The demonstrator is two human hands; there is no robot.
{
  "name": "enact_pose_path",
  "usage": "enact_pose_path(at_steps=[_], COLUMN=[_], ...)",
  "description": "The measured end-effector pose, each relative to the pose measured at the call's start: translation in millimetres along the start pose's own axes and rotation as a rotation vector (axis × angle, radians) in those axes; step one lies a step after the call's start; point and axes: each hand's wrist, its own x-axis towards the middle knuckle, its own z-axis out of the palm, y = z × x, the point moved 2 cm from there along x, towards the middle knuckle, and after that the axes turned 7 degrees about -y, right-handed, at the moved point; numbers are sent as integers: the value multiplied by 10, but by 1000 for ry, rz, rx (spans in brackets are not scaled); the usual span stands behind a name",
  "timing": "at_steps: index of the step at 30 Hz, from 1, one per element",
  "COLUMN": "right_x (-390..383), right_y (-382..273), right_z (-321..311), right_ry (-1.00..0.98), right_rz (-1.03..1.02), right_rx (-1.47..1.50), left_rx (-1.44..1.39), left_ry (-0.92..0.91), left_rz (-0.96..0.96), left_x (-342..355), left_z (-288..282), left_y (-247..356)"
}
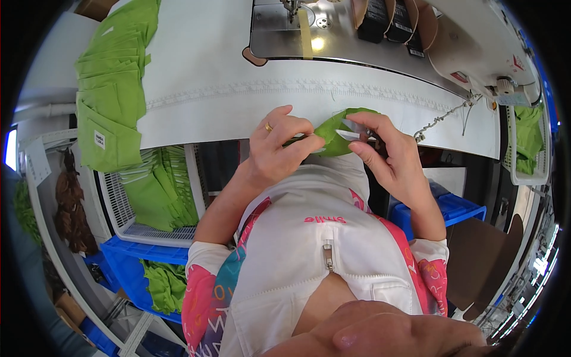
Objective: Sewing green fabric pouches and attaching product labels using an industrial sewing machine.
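Note:
At the table's front edge my left hand [279,146] is closed, its thumb and fingers pinching a small piece of green fabric [331,127]. My right hand [392,157] is curled round small metal thread snips [348,135], whose pale blades lie against the cloth. The palm and fingers hide the rest of the snips. A metal chain [440,119] runs from the table's right side toward my right hand; where it ends is hidden.
A sewing machine's metal bed [273,38] lies ahead. Overlapping green fabric pieces [113,83] cover the table's left end. Below stand a white basket [114,193] of green pieces and a blue crate [122,268]. At right are another blue crate [470,212] and white basket [532,179].

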Motion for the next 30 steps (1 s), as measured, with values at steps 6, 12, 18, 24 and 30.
enact_pose_path(at_steps=[6, 12, 18, 24, 30], right_x=[-58, -53, -39, -23, -26], right_y=[-10, -14, -15, 31, 171], right_z=[46, 69, 83, 129, 243], right_ry=[-11, 9, 10, 26, -67], right_rz=[-48, -97, -103, -122, 59], right_rx=[-224, -256, -277, -232, 252], left_rx=[-20, -44, -47, -114, -243], left_ry=[27, 18, 49, 63, 118], left_rz=[-12, -37, -52, -102, -181], left_x=[-8, -15, -12, -6, 12], left_z=[31, 40, 49, 44, 42], left_y=[-18, -6, -32, -31, -20])
